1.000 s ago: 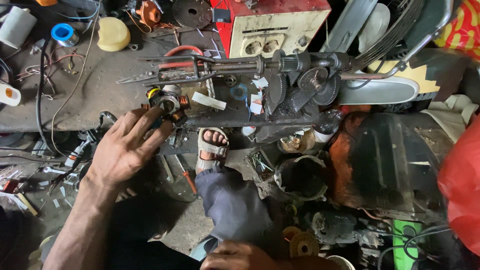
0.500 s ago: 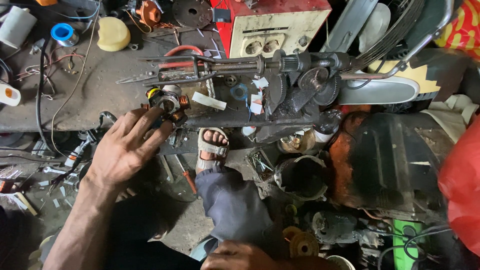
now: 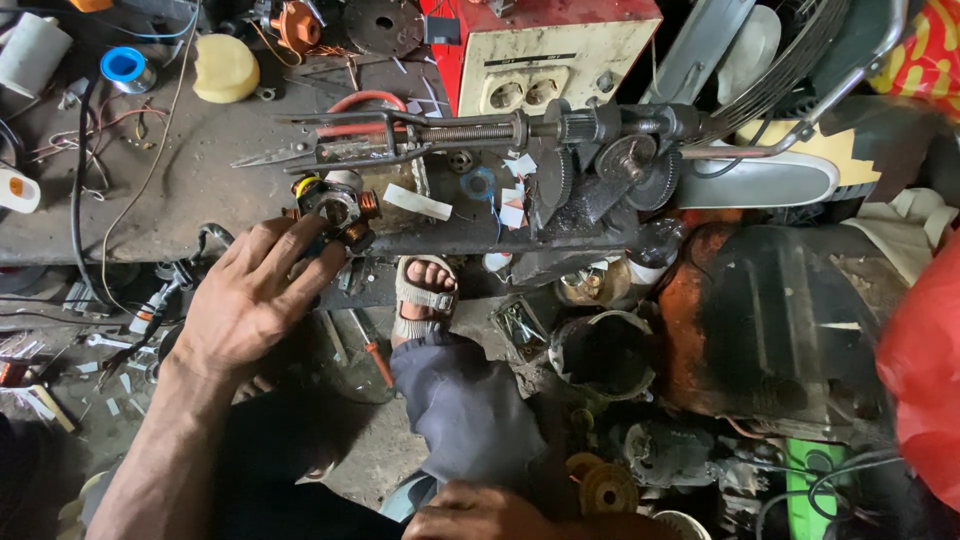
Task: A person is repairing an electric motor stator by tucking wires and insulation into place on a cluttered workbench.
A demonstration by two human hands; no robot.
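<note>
- A small motor part wound with copper coils (image 3: 335,207) sits at the near edge of the grimy surface (image 3: 200,180), right at the fingertips of the left hand (image 3: 250,300).
- The left hand is spread wide, palm down – fingers fanned, their tips touching the part, gripping nothing.
- Just beyond it lies a dark metal winding rig (image 3: 480,150); farther off, a yellow sponge (image 3: 225,68).
- Beside the hand, a sandalled foot (image 3: 425,295) rests on the floor.
- The right hand (image 3: 480,512) shows only its back at the bottom edge – whether it grips anything cannot be told.
</note>
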